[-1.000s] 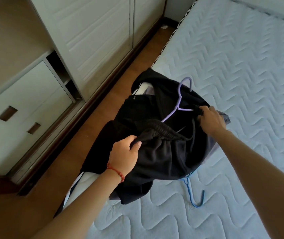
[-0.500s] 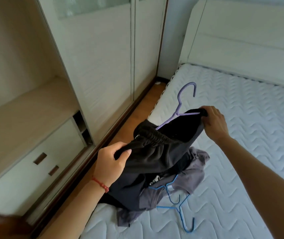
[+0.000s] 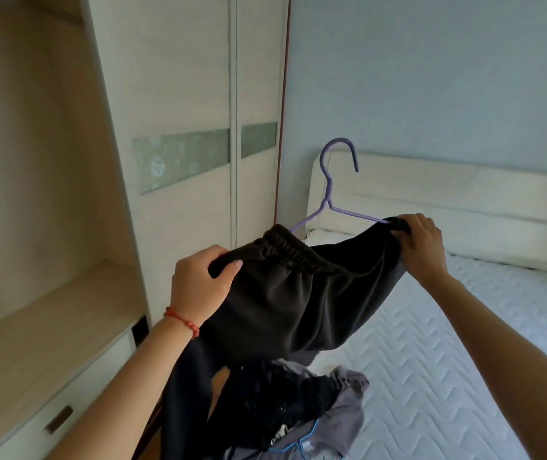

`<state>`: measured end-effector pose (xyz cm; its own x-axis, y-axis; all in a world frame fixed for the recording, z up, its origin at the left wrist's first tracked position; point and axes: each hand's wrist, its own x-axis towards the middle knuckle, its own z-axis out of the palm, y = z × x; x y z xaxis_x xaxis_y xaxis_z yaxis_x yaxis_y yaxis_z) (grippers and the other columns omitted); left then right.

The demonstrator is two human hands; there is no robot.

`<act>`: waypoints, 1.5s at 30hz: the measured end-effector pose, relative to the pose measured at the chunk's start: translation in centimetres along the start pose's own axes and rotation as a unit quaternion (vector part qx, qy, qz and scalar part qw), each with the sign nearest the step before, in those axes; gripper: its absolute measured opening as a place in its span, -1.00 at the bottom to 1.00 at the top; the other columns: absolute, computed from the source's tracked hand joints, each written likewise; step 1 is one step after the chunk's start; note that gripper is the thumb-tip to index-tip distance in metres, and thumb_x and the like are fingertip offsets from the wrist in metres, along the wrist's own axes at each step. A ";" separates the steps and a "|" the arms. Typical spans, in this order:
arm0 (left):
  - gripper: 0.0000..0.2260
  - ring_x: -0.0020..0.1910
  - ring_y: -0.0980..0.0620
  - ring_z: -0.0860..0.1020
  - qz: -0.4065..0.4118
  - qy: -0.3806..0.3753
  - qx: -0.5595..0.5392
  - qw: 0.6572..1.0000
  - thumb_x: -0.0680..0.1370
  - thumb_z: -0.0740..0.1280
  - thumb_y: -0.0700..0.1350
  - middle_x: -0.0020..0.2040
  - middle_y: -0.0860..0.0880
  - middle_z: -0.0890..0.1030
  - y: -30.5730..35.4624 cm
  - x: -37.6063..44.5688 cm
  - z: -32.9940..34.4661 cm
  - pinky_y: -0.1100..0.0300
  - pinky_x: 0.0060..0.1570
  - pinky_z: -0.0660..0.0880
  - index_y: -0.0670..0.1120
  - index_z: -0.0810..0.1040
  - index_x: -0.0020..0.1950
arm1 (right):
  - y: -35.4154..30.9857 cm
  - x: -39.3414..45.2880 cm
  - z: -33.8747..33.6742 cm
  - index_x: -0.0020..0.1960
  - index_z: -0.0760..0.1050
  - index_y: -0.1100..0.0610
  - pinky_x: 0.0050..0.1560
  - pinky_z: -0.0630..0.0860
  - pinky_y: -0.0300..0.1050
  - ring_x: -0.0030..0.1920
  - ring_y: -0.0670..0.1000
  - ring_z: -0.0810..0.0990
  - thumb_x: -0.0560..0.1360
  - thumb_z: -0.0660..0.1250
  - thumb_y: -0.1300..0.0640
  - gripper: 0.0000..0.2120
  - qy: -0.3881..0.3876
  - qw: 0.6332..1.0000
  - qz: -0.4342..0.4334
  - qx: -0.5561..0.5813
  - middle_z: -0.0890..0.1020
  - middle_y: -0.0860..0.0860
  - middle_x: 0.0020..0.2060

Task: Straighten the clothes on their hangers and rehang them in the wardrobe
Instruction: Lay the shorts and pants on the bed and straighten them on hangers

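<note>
Both hands, left hand (image 3: 200, 283) and right hand (image 3: 422, 242), fingers pinching black trousers (image 3: 293, 303) on purple hanger (image 3: 331, 197), above grey garment (image 3: 341, 416), blue hanger (image 3: 302, 444) on bed (image 3: 464, 360); open wardrobe (image 3: 49, 194) left.

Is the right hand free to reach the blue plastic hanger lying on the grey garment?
Probably not yet: the right hand grips the black trousers on the purple hanger, above the blue hanger.
</note>
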<state>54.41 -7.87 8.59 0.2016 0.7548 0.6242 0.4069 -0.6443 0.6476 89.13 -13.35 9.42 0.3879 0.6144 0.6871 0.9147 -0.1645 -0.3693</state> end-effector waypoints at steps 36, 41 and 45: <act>-0.74 0.06 -0.17 0.55 0.258 -0.138 -0.280 0.914 0.48 0.29 0.00 0.01 -0.16 0.63 38.6 -23.2 -6.7 0.06 0.02 0.42 -0.17 0.56 0.02 | -13.1 -43.0 -61.5 0.08 0.51 0.32 0.09 0.37 0.04 0.07 0.25 0.51 0.50 0.25 0.15 -0.73 0.191 0.902 0.188 -0.340 0.58 0.26 -0.02; -0.73 -0.03 -0.18 0.56 0.286 -0.128 -0.320 0.894 0.48 0.27 -0.01 -0.06 -0.18 0.60 47.6 -30.0 -5.3 0.07 -0.06 0.41 -0.21 0.56 -0.03 | -12.3 -48.4 -70.5 0.10 0.50 0.33 -0.03 0.28 -0.13 0.04 0.17 0.51 0.54 0.23 0.24 -0.80 0.165 0.906 0.209 -0.330 0.59 0.24 0.01; -0.73 -0.06 -0.18 0.56 0.295 -0.134 -0.348 0.880 0.47 0.26 -0.02 -0.09 -0.19 0.59 52.8 -32.7 -4.0 0.01 -0.05 0.45 -0.22 0.57 -0.07 | -11.2 -50.7 -75.2 0.12 0.52 0.24 -0.04 0.26 -0.22 -0.02 0.01 0.47 0.55 0.22 0.22 -0.80 0.166 0.913 0.250 -0.276 0.58 0.12 -0.02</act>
<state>65.79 -67.05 24.13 0.4351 0.2055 0.8766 -0.4652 -0.7823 0.4143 67.84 -100.70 25.83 0.7025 0.1027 0.7043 0.4953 -0.7812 -0.3801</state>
